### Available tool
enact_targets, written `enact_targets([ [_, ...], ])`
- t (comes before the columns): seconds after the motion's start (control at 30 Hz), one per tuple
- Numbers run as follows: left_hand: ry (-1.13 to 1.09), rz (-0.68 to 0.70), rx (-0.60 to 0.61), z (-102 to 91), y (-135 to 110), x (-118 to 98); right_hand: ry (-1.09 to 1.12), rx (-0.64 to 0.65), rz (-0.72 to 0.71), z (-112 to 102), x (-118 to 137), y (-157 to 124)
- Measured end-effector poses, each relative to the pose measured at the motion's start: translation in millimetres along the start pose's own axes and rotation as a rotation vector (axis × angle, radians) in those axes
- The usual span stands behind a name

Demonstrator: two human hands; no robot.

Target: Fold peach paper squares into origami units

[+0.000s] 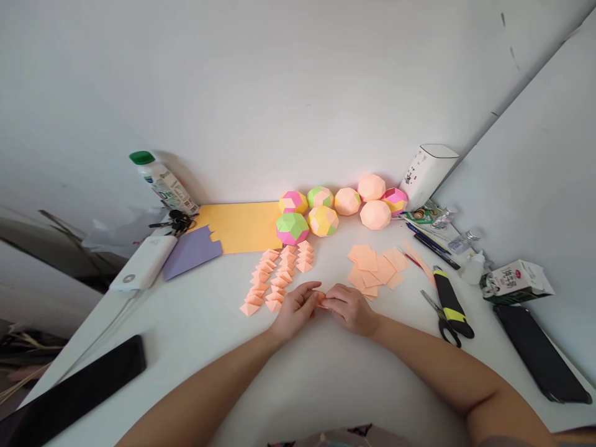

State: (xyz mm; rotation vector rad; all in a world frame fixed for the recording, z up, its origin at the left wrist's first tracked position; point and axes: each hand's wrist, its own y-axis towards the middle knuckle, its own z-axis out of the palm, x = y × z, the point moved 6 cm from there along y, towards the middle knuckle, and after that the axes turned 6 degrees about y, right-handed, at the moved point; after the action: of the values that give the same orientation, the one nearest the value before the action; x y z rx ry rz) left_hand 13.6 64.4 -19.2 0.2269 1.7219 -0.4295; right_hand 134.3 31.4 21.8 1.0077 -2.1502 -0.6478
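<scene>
My left hand (pixel 294 308) and my right hand (pixel 350 308) meet at the middle of the white table (pixel 209 335). Both pinch a small peach paper piece (pixel 321 299) between their fingertips. Rows of folded peach paper units (pixel 278 273) lie just left of and beyond my left hand. A loose pile of flat peach paper squares (pixel 376 268) lies beyond my right hand. Several paper balls (pixel 339 208), some peach and some multicoloured, stand at the back by the wall.
Scissors (pixel 441 318) and a black-yellow knife (pixel 451 302) lie right of my hands, a milk carton (pixel 514 282) and a black phone (pixel 540 354) farther right. Left: orange sheet (pixel 239 226), purple paper (pixel 192 251), white power bank (pixel 144 262), keys (pixel 174 220), bottle (pixel 162 181), a black object (pixel 74 391).
</scene>
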Motion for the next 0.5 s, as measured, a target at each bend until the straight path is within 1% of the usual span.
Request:
enact_targets([
  [0.1,0.016,-0.030,0.018,0.6,-1.5,-4.0,-0.040,-0.053,-0.008,-4.1,1.1,-0.7],
  [0.17,0.020,-0.023,0.039,1.7,-1.8,-4.8,-0.081,-0.065,-0.010,-5.2,1.9,-1.3],
  [0.3,0.009,0.022,0.077,3.3,-1.4,-3.2,-0.120,-0.005,-0.013,-1.8,3.6,-1.7],
  [0.37,-0.013,0.022,0.086,3.3,-1.0,-1.4,-0.122,0.015,-0.017,-0.7,4.3,-1.5],
  [0.5,-0.036,0.011,0.072,3.2,-0.4,0.7,-0.092,-0.007,-0.023,-2.3,4.5,-0.8],
])
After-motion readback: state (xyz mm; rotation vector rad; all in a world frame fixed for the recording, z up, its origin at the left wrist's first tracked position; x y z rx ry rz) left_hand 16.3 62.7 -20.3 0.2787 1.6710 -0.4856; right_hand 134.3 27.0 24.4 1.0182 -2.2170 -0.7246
